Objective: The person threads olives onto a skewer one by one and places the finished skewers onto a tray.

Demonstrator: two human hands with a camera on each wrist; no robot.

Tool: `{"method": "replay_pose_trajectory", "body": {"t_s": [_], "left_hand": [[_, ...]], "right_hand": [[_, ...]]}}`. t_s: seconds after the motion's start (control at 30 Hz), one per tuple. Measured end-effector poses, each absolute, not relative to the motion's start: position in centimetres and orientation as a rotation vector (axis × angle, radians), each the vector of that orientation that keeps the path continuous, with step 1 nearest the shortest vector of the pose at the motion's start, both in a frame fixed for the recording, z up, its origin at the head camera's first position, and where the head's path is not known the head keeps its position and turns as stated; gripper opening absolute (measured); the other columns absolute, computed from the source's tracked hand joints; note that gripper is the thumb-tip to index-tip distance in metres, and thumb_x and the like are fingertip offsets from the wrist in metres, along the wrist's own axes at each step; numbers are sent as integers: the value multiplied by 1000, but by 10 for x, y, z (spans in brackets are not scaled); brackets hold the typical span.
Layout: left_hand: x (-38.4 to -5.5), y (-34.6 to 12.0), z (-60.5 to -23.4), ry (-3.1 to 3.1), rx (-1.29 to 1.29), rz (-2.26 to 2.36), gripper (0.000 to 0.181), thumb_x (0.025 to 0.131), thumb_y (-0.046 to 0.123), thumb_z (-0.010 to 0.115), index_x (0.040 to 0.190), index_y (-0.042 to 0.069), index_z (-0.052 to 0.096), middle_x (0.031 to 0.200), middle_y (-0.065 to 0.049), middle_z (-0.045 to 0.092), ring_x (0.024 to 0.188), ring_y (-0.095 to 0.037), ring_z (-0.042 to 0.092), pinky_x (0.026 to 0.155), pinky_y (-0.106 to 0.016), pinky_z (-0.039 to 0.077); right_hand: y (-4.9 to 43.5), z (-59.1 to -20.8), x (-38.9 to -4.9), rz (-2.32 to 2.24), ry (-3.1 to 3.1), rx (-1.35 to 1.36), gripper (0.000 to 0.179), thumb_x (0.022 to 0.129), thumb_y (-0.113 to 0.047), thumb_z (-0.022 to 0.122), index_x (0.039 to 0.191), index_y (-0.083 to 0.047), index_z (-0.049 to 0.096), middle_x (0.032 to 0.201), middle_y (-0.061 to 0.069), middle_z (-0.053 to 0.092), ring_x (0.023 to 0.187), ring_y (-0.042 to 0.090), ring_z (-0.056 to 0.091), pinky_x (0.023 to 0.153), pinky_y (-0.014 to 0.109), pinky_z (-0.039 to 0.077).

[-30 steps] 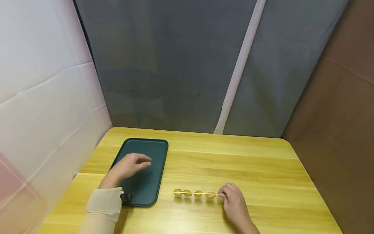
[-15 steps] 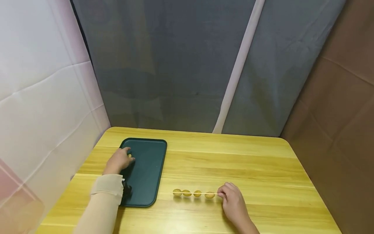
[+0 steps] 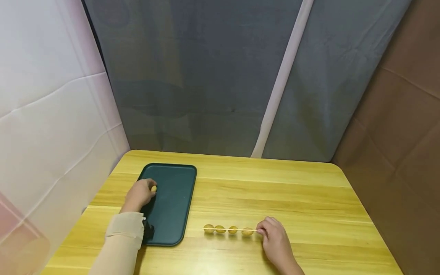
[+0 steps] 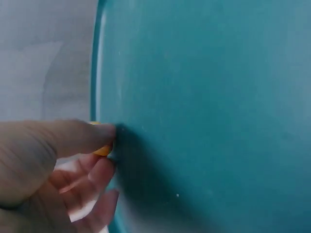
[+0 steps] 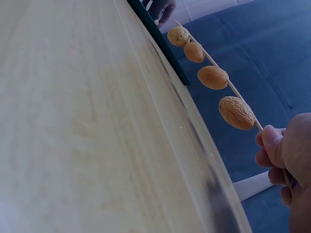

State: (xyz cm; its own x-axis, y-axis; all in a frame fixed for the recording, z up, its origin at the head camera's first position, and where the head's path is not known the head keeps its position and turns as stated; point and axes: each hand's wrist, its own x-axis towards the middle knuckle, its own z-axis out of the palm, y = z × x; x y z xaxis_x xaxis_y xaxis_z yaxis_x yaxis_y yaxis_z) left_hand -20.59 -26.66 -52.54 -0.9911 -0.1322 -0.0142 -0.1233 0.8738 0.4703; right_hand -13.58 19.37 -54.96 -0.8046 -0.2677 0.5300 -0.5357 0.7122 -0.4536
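At the left side of the dark green tray [image 3: 174,202], my left hand [image 3: 138,195] pinches a small round yellow piece [image 3: 154,188] between thumb and fingers. Thumb and fingers cover much of that yellow piece in the left wrist view, close to the tray's rim. My right hand [image 3: 277,244] grips one end of a thin wooden skewer [image 5: 232,88]. Several oval, wrinkled, yellow-brown pieces like tiny potatoes [image 5: 236,112] are threaded along it. The skewer is held level above the table, its free end pointing left toward the tray.
The wooden table [image 3: 275,191] has rounded far corners. Grey cloth [image 3: 206,76] hangs behind it, with a pale strip [image 3: 283,76] running down. White cloth [image 3: 62,95] stands on the left and brown cloth [image 3: 395,133] on the right.
My left hand has moved from over the tray's middle to its left side and now pinches the yellow piece, first glimpsed half a second ago. My right hand and skewer have stayed put.
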Motion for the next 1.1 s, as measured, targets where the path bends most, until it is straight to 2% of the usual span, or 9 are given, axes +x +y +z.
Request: {"method": "replay_pose_trajectory", "body": {"t_s": [0.2,0.37,0.6,0.9,1.1], "left_hand": [[-187,-236,-521,-2938,53,-903,25,84,-3,78,105,-3,65,89,-11,64,80,-25,58,71,-44,51],[-169,-206,-511,-2862,-81,-972,25,80,-6,82,95,5,65,88,-4,62,80,-19,59,68,-36,51],[-154,-169,-499,-2804,-374,-988,33,78,-4,85,92,17,64,89,8,56,80,-12,54,70,-29,50],[-145,-151,-504,-2832,-551,-1158,32,81,-2,83,96,20,64,97,11,61,85,-9,59,76,-34,55],[-141,-144,-507,-2846,-599,-1202,31,82,-3,82,95,19,64,94,10,60,84,-11,58,74,-30,53]], "right_hand": [[195,-551,-134,828,-2467,619,29,67,1,86,72,-18,64,74,-18,54,73,2,52,67,25,47],[198,-549,-133,828,-2471,628,27,68,0,86,73,-17,65,74,-17,54,73,1,51,66,24,47],[203,-543,-133,872,-2518,570,20,75,-1,82,75,-15,68,75,-17,54,73,1,50,66,25,47],[208,-543,-135,867,-2460,563,20,73,-1,82,75,-15,67,74,-16,54,73,1,50,67,25,46],[209,-544,-138,884,-2430,559,22,72,-1,82,75,-16,67,74,-16,54,73,1,50,67,25,47]]}}
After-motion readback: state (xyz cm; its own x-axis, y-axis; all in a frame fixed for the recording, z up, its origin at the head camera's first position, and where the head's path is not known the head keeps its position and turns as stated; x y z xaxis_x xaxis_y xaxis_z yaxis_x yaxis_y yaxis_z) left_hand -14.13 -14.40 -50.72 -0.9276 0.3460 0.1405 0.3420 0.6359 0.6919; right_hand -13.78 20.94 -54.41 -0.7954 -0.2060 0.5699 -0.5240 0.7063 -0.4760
